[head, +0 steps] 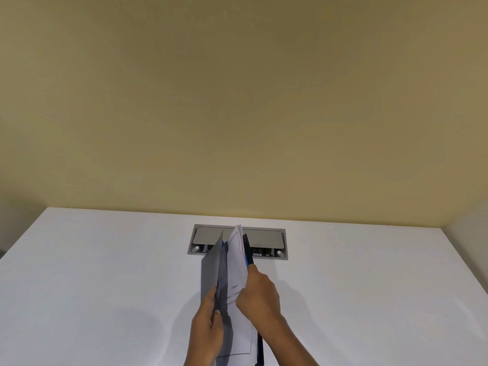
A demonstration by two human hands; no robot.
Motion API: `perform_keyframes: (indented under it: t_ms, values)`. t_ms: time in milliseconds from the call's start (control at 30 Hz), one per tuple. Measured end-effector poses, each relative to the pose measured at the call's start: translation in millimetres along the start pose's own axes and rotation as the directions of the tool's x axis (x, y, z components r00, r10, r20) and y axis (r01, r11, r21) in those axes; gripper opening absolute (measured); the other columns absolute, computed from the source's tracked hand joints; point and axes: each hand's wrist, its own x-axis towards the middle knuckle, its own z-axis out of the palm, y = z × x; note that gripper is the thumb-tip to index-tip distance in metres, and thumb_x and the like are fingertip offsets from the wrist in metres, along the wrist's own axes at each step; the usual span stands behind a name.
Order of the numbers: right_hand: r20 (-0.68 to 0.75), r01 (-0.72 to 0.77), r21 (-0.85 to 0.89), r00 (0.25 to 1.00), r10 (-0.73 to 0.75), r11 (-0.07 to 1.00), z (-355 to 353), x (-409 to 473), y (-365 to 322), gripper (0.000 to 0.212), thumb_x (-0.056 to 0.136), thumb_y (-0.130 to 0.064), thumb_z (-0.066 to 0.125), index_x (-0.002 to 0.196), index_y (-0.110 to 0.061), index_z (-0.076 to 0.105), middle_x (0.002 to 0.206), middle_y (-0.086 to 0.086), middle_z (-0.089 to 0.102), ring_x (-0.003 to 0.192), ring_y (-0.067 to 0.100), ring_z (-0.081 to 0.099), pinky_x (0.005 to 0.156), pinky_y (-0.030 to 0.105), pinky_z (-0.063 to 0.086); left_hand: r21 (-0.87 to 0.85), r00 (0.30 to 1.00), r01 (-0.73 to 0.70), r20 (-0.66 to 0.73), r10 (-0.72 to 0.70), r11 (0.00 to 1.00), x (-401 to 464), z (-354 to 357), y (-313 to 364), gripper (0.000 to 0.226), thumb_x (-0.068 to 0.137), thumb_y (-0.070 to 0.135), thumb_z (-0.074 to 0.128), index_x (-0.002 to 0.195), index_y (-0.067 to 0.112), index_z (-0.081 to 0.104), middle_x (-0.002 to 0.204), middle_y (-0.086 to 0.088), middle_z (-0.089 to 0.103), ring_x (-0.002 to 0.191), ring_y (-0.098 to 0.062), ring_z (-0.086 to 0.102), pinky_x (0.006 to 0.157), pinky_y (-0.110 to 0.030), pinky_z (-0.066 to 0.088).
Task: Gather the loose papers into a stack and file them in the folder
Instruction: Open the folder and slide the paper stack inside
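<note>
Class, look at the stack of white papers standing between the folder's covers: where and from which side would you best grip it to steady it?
Grip the paper stack at its near right edge, coming from the right, where the right hand already pinches it. The left side is covered by the folder flap that the left hand holds open.

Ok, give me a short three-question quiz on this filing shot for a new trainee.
1. True or false: the stack of papers lies flat on the white table.
2. Which hand grips the grey front cover of the folder? A) left hand B) right hand C) neither
3. What is set into the table just beyond the folder?

Key
1. False: the papers are held up on edge, between the folder's covers.
2. A: the left hand pinches the grey cover, while the right hand holds the papers.
3. A metal cable hatch, by the wall.
</note>
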Motion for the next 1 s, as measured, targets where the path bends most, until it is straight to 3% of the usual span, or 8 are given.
perform_keyframes:
  t_ms: [300,567,733,867,1000]
  values:
    - [0.011,-0.029,-0.01,1.0,0.029,1.0,42,13,-13,0.066,0.093,-0.01,0.071,0.151,-0.013,0.039,0.126,0.007,0.068,0.112,0.021,0.068,0.091,0.032,0.058,-0.004,1.0,0.002,-0.011,-0.002,1.0,0,0,-3,0.058,0.104,-0.004,0.045,0.159,0.014,0.037,0.161,-0.007,0.047,0.147,-0.027,0.047,0.124,-0.037,0.033]
    - [-0.014,-0.077,0.088,0.997,0.078,0.993,80,15,-7,0.044,0.102,-0.017,0.063,0.141,-0.017,0.044,0.109,0.0,0.067,0.09,0.012,0.066,0.083,0.03,0.062,-0.038,1.0,-0.001,-0.014,0.0,0.999,-8,1,0,0.056,0.104,-0.002,0.048,0.157,0.014,0.04,0.157,-0.008,0.051,0.142,-0.025,0.052,0.12,-0.035,0.038]
    - [0.054,-0.087,0.131,0.995,0.08,0.988,89,21,1,0.045,0.102,-0.026,0.061,0.14,-0.019,0.037,0.107,-0.001,0.063,0.098,0.015,0.069,0.079,0.029,0.058,-0.018,1.0,0.011,-0.019,-0.011,1.0,-10,6,1,0.053,0.105,-0.001,0.046,0.156,0.008,0.039,0.158,-0.012,0.049,0.145,-0.03,0.049,0.121,-0.036,0.036]
    - [0.121,-0.09,0.219,0.991,0.064,0.972,93,24,9,0.045,0.103,-0.03,0.057,0.138,-0.023,0.029,0.102,-0.004,0.058,0.091,0.011,0.064,0.086,0.031,0.06,0.019,1.0,-0.002,-0.022,0.003,1.0,-6,8,-5,0.055,0.105,-0.001,0.046,0.158,0.008,0.035,0.159,-0.011,0.048,0.146,-0.029,0.049,0.121,-0.034,0.035]
    - [0.158,-0.126,0.312,0.984,0.08,0.942,99,27,21,0.054,0.103,-0.022,0.059,0.146,-0.02,0.027,0.113,-0.001,0.062,0.096,0.011,0.066,0.089,0.031,0.06,0.102,0.992,-0.121,-0.017,0.123,0.987,-8,13,-13,0.053,0.101,-0.007,0.048,0.153,0.006,0.045,0.146,-0.012,0.06,0.138,-0.032,0.057,0.107,-0.03,0.047]
